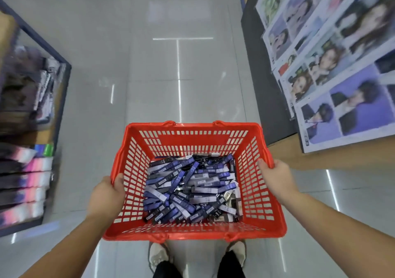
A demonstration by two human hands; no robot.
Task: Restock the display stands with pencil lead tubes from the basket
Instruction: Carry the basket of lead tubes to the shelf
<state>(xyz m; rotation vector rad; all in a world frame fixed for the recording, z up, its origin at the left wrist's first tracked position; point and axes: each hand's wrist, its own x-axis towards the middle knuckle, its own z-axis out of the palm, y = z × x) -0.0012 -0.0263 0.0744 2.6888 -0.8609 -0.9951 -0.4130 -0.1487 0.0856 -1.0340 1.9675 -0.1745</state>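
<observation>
I carry a red plastic basket [193, 132] in front of me above the shop floor. Its bottom is covered with several blue and black pencil lead tubes [190, 190] lying loose in a heap. My left hand [105, 194] grips the basket's left rim, thumb hooked inside. My right hand [275, 178] grips the right rim, fingers curled over the edge. No display stand for the tubes shows in view.
A tiled aisle [179, 64] runs straight ahead. On the left stands a dark-framed shelf [62, 79] with stacked packets. On the right a low wooden stand [284, 151] holds rows of poster sheets [333, 68]. My shoes [159, 256] are under the basket.
</observation>
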